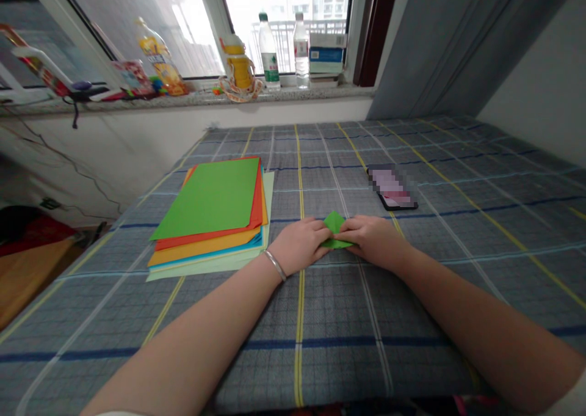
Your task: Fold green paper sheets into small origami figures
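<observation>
A small piece of folded green paper (334,222) lies on the checked cloth, with a pointed corner facing away from me. My left hand (300,242), with a silver bangle at the wrist, closes its fingers on the paper's left side. From the other side, my right hand (373,239) pinches the paper near its middle and right edge. Both sets of fingers cover much of the paper, so its full fold is hidden. To the left is a stack of coloured paper sheets (215,196), a green one on top and orange, yellow, blue and pale green beneath.
A phone (392,187) lies beyond my right hand. Along the windowsill (192,100) stand a yellow cup (240,71), two clear bottles, a juice bottle (160,58) and a blue-and-white box (327,54). A grey curtain (425,49) hangs at the right.
</observation>
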